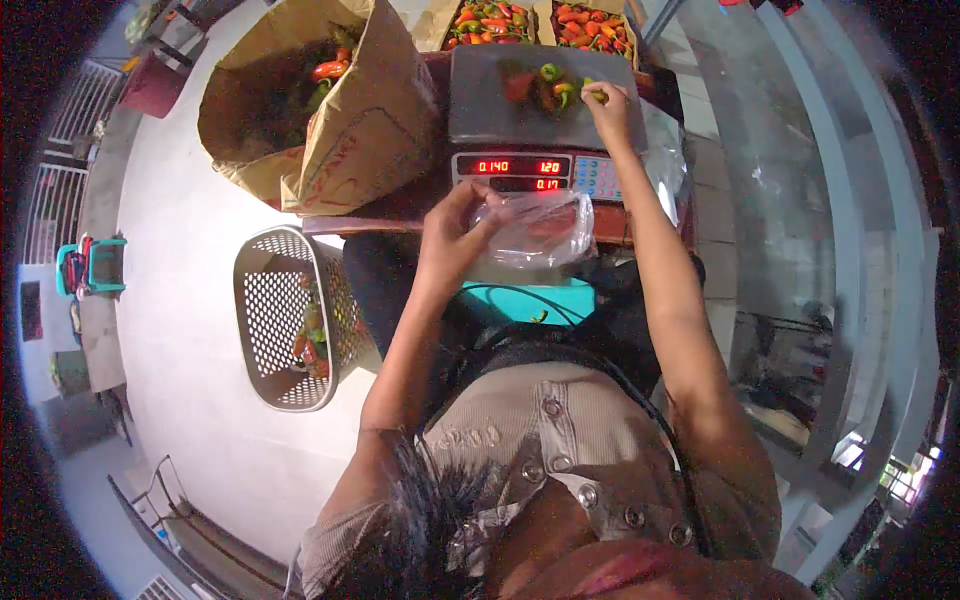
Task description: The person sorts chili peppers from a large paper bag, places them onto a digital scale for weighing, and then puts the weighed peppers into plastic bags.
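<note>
A digital weighing scale [485,85] with a grey pan and lit red displays stands in front of me. Several green and reddish peppers [562,95] lie near the middle of the pan. Over the pan's right side, my right hand [610,115] is closed on a green pepper [594,90]. Just in front of the display, my left hand [458,232] pinches the edge of a clear plastic bag [545,230]. The bag hangs limp below the scale's front, with nothing visible in it.
A large open brown paper sack [370,120] of peppers stands left of the scale. Two boxes of red and green peppers [490,22] sit behind it. On the floor at left is a white perforated basket [256,330] with some peppers inside. More clear plastic [665,160] lies right of the scale.
</note>
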`<state>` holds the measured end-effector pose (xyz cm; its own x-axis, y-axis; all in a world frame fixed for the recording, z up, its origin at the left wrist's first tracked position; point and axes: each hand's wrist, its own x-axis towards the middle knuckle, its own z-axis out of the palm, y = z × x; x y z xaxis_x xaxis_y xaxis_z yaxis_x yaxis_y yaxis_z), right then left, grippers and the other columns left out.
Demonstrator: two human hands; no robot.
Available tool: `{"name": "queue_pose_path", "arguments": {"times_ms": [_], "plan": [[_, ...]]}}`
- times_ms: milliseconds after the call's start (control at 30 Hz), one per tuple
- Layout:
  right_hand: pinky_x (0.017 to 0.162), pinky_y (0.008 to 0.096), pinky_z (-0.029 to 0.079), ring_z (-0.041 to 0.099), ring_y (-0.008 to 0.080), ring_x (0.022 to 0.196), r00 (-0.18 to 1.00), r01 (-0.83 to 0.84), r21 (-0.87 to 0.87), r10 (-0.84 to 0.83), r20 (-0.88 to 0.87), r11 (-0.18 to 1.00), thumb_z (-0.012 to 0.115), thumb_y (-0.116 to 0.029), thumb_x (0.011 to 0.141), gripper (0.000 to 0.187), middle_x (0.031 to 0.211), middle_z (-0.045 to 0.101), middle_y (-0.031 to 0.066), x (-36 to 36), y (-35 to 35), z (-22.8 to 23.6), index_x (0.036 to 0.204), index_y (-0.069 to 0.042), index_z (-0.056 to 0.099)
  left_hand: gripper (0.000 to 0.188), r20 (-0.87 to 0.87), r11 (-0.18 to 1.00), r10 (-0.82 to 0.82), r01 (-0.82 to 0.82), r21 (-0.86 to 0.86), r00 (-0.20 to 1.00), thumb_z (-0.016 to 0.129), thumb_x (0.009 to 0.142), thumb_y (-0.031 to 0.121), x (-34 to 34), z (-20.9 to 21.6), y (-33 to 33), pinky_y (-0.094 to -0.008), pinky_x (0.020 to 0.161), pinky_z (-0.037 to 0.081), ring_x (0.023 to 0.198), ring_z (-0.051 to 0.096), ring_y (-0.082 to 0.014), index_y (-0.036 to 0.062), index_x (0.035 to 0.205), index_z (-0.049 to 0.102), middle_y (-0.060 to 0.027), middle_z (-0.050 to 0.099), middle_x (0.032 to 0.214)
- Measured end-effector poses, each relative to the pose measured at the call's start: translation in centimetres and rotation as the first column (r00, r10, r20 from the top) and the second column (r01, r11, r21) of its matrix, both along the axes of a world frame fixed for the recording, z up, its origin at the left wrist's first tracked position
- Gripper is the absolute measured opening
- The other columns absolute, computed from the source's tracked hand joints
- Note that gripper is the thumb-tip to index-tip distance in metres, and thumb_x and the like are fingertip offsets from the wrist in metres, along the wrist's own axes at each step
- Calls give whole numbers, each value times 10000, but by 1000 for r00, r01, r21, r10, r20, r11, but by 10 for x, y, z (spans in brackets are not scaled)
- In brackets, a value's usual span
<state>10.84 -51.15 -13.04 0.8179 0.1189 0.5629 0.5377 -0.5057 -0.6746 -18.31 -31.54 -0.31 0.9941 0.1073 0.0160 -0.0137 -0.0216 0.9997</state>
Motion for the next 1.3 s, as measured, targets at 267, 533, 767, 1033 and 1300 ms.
{"name": "queue_pose_path", "arguments": {"times_ms": [267, 533, 767, 1033, 1300], "plan": [[938, 432, 361, 428, 376, 1110, 951, 137, -379, -229, -207, 915, 727, -383, 619, 592, 1124, 521, 222, 15, 37, 15, 1097, -75, 562, 76, -85, 998, 48, -52, -46, 995, 578, 819, 51, -14, 15, 3, -191, 650, 386, 759, 484, -54, 29, 869, 526, 11, 530, 832], [919, 437, 410, 436, 397, 1140, 887, -51, -655, -268, -377, 754, 700, -465, 589, 675, 1175, 470, 242, 37, 59, 37, 1190, -198, 550, 86, -73, 997, 50, -55, -58, 996, 593, 803, 52, -16, 2, 5, -182, 594, 378, 716, 471, -43, 28, 848, 525, 19, 524, 790], [953, 465, 371, 434, 414, 1142, 944, 3, -480, -161, -288, 878, 705, -526, 631, 756, 1204, 459, 280, 49, 44, 6, 1207, -70, 525, 87, -55, 996, 58, -61, -65, 997, 587, 793, 30, -13, 5, 6, -184, 608, 389, 736, 476, -48, 11, 855, 529, 11, 530, 791], [960, 438, 379, 443, 386, 1138, 901, -135, -610, -159, -403, 781, 693, -466, 655, 645, 1252, 441, 243, 55, 32, 13, 1200, -158, 541, 92, 50, 993, 106, -108, 41, 993, 596, 797, 51, -6, -5, 8, -205, 656, 402, 756, 492, -71, 15, 852, 531, -6, 538, 810], [938, 539, 364, 393, 450, 1152, 955, 134, -659, -273, -112, 740, 665, -336, 706, 596, 1277, 409, 249, 1, 45, 19, 1230, -124, 474, 104, 138, 947, 223, -248, 205, 965, 603, 804, 56, -4, -4, 9, -218, 712, 410, 766, 500, -89, -6, 847, 531, -36, 551, 801]]}}
